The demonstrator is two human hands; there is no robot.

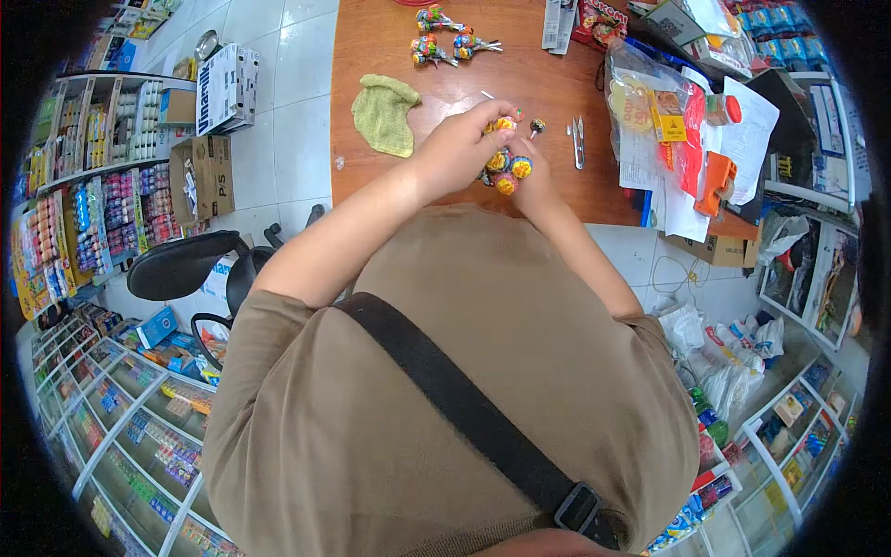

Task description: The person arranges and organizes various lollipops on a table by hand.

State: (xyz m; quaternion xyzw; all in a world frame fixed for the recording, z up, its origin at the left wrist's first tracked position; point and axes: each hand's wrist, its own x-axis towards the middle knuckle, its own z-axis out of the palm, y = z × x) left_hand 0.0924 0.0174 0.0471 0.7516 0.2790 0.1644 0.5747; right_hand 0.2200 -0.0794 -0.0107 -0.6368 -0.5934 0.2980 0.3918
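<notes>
Close to my body, over the near part of the wooden table (371, 186), my two hands are together around a bunch of wrapped lollipops (506, 169). My left hand (462, 148) is closed at the top of the bunch, its thumb and fingers against the yellow wrappers. From the other side, my right hand (532, 178) wraps the bunch; its fingers are partly hidden behind the candies. A single dark-headed lollipop (537, 126) shows just beyond my right hand. Farther back lie three bundles of lollipops, one (432, 51) with its sticks pointing right.
A green cloth (385, 113) lies left of my hands. A slim metal tool (578, 144) rests to the right, before a pile of papers and packets (682, 139). Beyond the table's left side stand a black chair (186, 265), boxes (227, 88) and stocked shelves.
</notes>
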